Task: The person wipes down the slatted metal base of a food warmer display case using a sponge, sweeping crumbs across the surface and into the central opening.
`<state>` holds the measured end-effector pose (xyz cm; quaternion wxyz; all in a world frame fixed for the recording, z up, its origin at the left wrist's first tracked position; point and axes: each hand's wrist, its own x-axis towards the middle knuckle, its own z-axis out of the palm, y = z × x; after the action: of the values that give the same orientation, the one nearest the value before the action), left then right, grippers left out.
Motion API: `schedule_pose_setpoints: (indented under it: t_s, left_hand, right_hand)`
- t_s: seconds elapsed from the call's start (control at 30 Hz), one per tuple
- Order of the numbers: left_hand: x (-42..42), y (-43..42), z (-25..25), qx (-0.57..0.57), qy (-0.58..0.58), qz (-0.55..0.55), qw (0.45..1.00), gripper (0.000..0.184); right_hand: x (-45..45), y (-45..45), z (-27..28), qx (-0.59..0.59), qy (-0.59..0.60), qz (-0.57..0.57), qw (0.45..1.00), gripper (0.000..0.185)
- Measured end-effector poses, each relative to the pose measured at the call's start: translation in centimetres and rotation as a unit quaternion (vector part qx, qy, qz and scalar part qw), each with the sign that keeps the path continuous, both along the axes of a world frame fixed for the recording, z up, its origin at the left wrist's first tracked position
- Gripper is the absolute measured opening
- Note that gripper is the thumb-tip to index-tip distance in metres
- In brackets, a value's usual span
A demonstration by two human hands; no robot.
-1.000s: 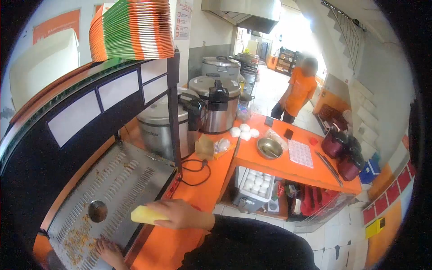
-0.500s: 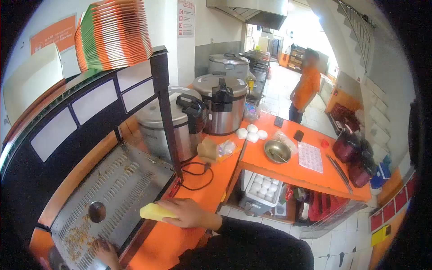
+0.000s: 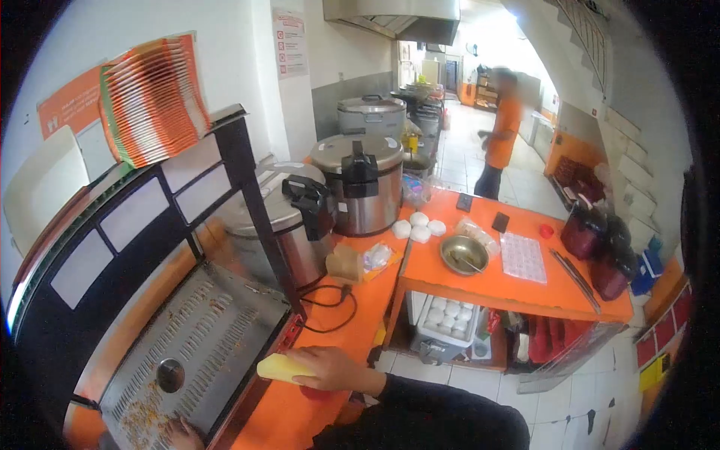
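Observation:
A yellow sponge is in my right hand, gripped between thumb and fingers above the orange counter, beside the warmer's front edge. A small reddish patch shows beneath that hand; I cannot make out what it is. At the bottom left, my left hand touches the slotted metal tray with its fingers loosely bent and apart, next to scattered brown crumbs. Part of this hand is cut off by the frame's lower edge. The tray has a round hole and lies inside a black-framed display warmer.
Steel rice cookers stand behind the warmer, with a black cord on the counter. The side counter holds a metal bowl, white round pieces and dark red containers. A person in orange stands beyond.
The view has shifted, so the warmer and stacked cartons appear lower. My right hand still grips the sponge; my left hand stays at the crumbs. The person beyond has turned and moved an arm.

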<state>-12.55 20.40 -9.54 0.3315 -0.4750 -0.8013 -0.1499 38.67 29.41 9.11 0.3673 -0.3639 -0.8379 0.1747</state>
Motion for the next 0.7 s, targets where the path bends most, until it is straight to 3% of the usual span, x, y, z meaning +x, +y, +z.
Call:
schedule_pose_setpoints:
  t_s: [0.07,0.17,0.27,0.3,0.4,0.43,0.53,0.6,0.67,0.7]
  left_hand:
    - [2.6,0.1,2.6,0.050,-0.003,-0.006,0.999,0.075]
    - [-0.5,0.1,-0.1,-0.093,-0.162,0.024,0.982,0.091]
    - [3.4,0.1,4.2,-0.019,-0.216,-0.045,0.975,0.047]
    - [3.9,0.3,4.2,-0.017,-0.140,-0.012,0.990,0.045]
    - [4.4,0.7,5.5,0.044,-0.321,-0.155,0.933,0.040]
    - [4.9,1.3,5.9,0.068,-0.291,-0.140,0.944,0.035]
    - [8.6,5.1,8.0,0.191,-0.338,-0.210,0.897,0.031]
    - [15.3,7.0,12.2,0.215,-0.417,-0.283,0.837,0.027]
    - [18.6,8.4,13.0,0.137,-0.484,-0.321,0.803,0.025]
    - [21.0,9.0,13.5,0.154,-0.514,-0.357,0.765,0.025]
  right_hand:
    - [0.8,-0.4,-0.4,-0.018,-0.021,-0.019,0.999,0.053]
    - [1.6,-0.8,-1.4,-0.019,-0.034,-0.038,0.999,0.052]
    - [2.3,-1.3,-2.1,-0.030,-0.036,-0.037,0.998,0.051]
    - [2.5,-1.7,-0.9,-0.048,-0.049,-0.037,0.997,0.051]
    - [3.0,-2.1,-0.6,-0.076,-0.063,-0.037,0.994,0.051]
    - [3.1,-2.0,-0.6,-0.077,-0.063,-0.039,0.994,0.050]
    - [3.1,-2.2,0.4,-0.196,0.097,-0.003,0.976,0.050]
    - [2.3,-1.5,-1.2,-0.267,0.218,0.033,0.938,0.055]
    - [0.9,-1.4,-2.0,-0.320,0.323,0.085,0.887,0.060]
    - [0.2,-1.7,-2.1,-0.339,0.368,0.119,0.858,0.062]
